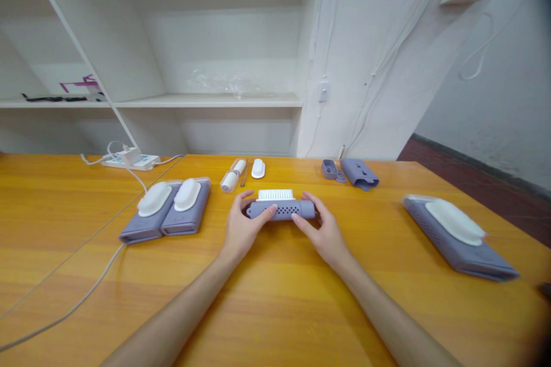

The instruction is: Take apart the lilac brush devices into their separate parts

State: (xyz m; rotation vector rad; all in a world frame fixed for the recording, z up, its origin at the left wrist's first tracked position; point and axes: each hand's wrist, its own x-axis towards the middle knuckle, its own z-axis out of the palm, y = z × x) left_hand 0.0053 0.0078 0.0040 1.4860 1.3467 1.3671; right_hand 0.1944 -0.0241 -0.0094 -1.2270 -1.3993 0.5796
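Observation:
A purple-grey plastic case (284,210) with rows of small holes in its near side is held level above the middle of the table. Along its far edge stands a white ribbed piece (275,194) that looks like brush bristles. My left hand (245,219) grips the case's left end, thumb on the perforated side. At the right end, my right hand (321,226) has its thumb against the lower near side and fingers behind. Both hands are closed round the case; their far fingertips are partly hidden.
Two purple-grey cases with white oval tops (154,199) lie left, another such case (456,235) right. Farther back are a clear pack with white rolls (232,176), a white ribbed piece (258,168) and purple-grey parts (360,174). A power strip (131,160) trails cables.

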